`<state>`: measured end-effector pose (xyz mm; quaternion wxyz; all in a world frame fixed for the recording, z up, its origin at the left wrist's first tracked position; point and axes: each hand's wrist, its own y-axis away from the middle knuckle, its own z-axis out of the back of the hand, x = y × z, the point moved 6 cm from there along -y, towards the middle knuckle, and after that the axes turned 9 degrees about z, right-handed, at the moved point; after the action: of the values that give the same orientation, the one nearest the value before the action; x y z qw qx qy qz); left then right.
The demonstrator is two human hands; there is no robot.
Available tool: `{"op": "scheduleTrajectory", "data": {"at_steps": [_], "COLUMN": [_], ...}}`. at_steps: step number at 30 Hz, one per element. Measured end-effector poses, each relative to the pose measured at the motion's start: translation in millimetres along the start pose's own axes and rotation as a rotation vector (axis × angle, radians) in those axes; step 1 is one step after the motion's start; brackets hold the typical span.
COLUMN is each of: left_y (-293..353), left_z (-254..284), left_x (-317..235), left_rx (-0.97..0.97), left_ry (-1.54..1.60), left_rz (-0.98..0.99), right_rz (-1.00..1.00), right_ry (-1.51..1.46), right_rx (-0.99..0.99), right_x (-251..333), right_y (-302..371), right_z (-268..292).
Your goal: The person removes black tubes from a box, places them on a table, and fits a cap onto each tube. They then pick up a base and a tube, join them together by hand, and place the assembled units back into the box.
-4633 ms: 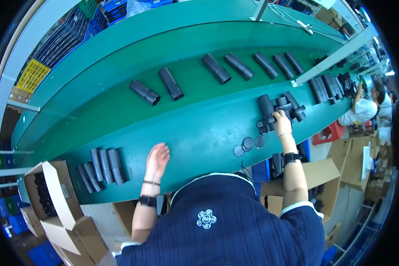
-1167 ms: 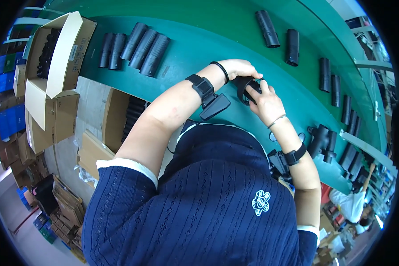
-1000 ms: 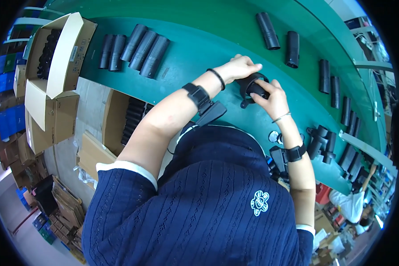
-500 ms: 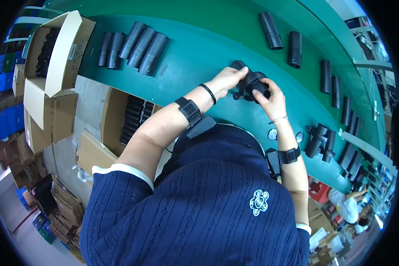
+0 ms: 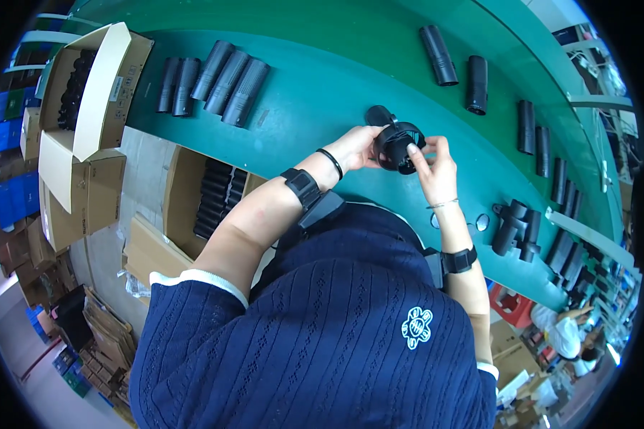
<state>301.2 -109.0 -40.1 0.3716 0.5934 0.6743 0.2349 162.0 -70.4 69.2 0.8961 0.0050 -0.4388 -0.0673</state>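
Observation:
Over the green table, my left hand (image 5: pixel 360 145) is closed round a black plastic tube assembly (image 5: pixel 392 146). Its wide round end, with a ring-shaped rim, is turned up toward me, and a narrower tube end (image 5: pixel 381 114) sticks out beyond my fingers. My right hand (image 5: pixel 436 170) grips the right side of this round end, thumb on the near side and fingers behind; what the fingertips press is partly hidden. Near my right wrist, two small shiny discs (image 5: pixel 483 222) lie on the table. Farther right, a group of black tube parts (image 5: pixel 515 229) stands close together.
Several black tubes (image 5: pixel 225 82) lie in a row at the table's left. More black tubes (image 5: pixel 477 84) stretch along the raised far and right ledge. At left stands an open carton (image 5: pixel 99 86) of black parts; another box (image 5: pixel 182 186) of tubes is below the table edge. People sit at far right.
The tube assembly has been tipped, so its round end now faces up more toward me. My left hand has shifted slightly lower and my right hand has moved a little down along the round end.

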Motion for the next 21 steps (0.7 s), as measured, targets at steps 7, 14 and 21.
{"op": "scheduleTrajectory", "data": {"at_steps": [7,14,21], "left_y": [-8.3,3.9,47.3], "left_z": [6.1,-2.2,-26.7], "left_x": [0.7,-5.4,-25.9], "left_rx": [-0.122,-0.193,-0.182], "left_ry": [-0.037,-0.08,-0.288], "left_rz": [0.042,-0.044,-0.334], "right_rz": [0.279,0.236,0.162], "right_ry": [0.138,0.149,-0.575], "right_rx": [0.046,0.07,-0.128], "right_x": [18.9,10.1,-34.1], "right_y": [4.2,4.2,18.2], "right_z": [-5.3,-6.7,-6.4]}}
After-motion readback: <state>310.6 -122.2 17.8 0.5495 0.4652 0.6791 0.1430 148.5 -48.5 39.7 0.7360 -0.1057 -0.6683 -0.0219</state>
